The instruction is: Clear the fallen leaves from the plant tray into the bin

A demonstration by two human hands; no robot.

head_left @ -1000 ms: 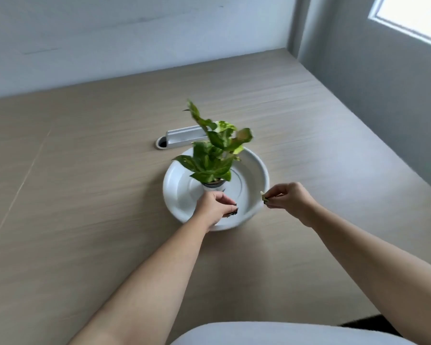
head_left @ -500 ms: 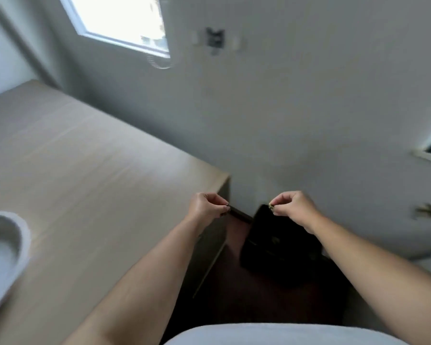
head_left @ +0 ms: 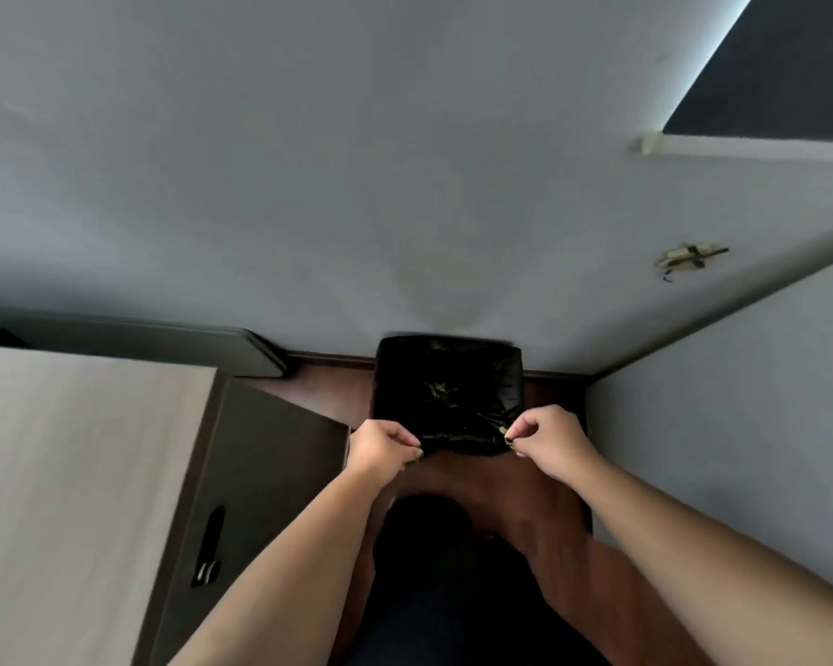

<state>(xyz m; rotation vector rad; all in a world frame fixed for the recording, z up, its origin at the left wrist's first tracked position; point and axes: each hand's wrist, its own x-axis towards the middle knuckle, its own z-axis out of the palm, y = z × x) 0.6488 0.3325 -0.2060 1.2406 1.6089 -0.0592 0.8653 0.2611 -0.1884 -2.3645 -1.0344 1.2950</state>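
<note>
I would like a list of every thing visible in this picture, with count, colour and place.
bin: one, black liner, on the floor against the wall, below both hands
leaf scrap: one, greenish, pinched in the right fingertips
desk: one, light wood top, dark side panel, at left
floor: brown, between desk and right wall
walls: grey, behind and right
left hand: one, fingers pinched, contents hidden
right hand: one, at the bin's near edge

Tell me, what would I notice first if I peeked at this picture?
Two bare hands pinched shut in the middle: the left hand and the right hand, which nips a tiny leaf scrap. Just beyond them, on the floor against the wall, sits a bin lined with a shiny black bag.
</note>
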